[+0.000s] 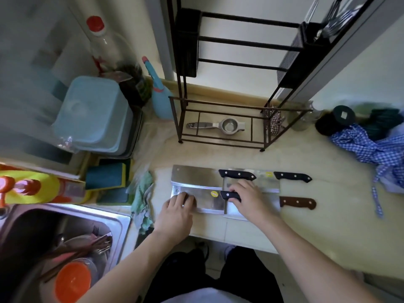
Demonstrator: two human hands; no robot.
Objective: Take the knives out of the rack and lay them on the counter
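Observation:
Four cleavers lie side by side on the beige counter (pixel 328 215). The front left cleaver (pixel 207 201) has a yellow sticker; my right hand (pixel 249 200) is closed around its black handle, and my left hand (pixel 177 213) rests its fingertips on the far end of its blade. Behind it lies a second cleaver (pixel 192 176) with a black handle. To the right are a third cleaver (pixel 293 177) with a black handle and a brown-handled cleaver (pixel 298 203), their blades partly covered. The black metal rack (pixel 218 142) stands behind, with no knives visible in it.
A metal squeezer (pixel 225 125) lies on the rack's bottom shelf. A blue checked cloth (pixel 367 147) and dark jars (pixel 336 121) are at the right. Sponges (pixel 107 176), a green rag (pixel 142 193) and a sink (pixel 65 237) full of dishes are at the left.

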